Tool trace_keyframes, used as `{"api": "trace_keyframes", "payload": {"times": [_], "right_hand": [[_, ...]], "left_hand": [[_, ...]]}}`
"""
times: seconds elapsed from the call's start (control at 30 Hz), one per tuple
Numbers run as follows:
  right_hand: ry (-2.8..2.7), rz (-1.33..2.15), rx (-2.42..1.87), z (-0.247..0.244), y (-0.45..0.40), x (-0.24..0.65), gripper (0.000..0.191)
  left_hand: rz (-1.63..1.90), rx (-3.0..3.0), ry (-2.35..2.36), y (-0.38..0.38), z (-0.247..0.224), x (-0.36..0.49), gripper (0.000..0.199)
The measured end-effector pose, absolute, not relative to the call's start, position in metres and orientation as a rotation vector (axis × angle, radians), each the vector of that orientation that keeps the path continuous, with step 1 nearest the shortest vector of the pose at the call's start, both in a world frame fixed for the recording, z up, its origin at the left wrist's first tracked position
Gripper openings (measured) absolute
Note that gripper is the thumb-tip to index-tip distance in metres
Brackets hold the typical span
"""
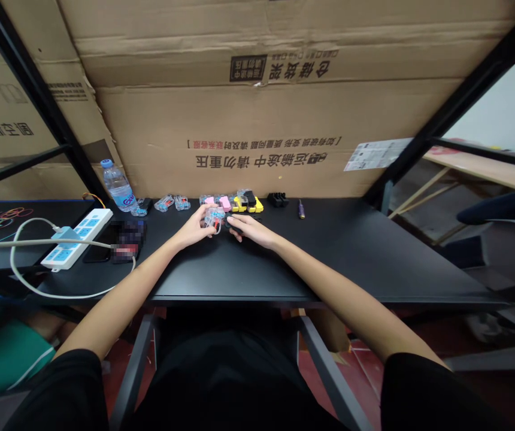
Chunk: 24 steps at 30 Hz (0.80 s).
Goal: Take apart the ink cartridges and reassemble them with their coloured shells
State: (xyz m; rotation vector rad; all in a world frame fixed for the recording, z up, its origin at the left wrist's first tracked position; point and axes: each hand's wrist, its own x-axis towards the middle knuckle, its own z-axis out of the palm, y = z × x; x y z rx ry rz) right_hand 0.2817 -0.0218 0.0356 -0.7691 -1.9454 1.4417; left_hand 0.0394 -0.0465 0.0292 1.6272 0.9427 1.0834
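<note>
Above the middle of the black tabletop, my left hand (194, 228) is closed around a clear plastic device (214, 216) with blue and red parts inside. Close beside it, my right hand (255, 231) pinches a small black part (234, 224); its exact kind is too small to make out. The two pieces nearly meet, and I cannot tell if they touch. Just behind my hands lie pink pieces (224, 203) and yellow-and-black pieces (254, 205). Similar clear devices (164, 203) rest to their left.
A water bottle (119, 187) stands at the back left, near a white power strip (78, 239) with cables. A dark phone (98, 244) lies beside it. Black parts (278, 199) and a purple-handled screwdriver (301, 209) sit back right. Cardboard (248, 120) walls the rear. Another person's green clothing (10, 359) shows lower left.
</note>
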Motion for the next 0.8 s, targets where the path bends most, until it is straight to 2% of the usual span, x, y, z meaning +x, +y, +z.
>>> {"api": "trace_keyframes", "payload": {"times": [0.37,0.8], "right_hand": [[-1.935,1.438,-0.785,0.035,-0.021,0.281,0.051],[-1.909,1.523,-0.771,0.035,-0.023,0.283,0.043]], "left_hand": [[0.968,1.529,0.968,-0.053,0.039,0.041,0.08],[1.014,1.341,0.994,-0.047,0.038,0.037,0.085]]}}
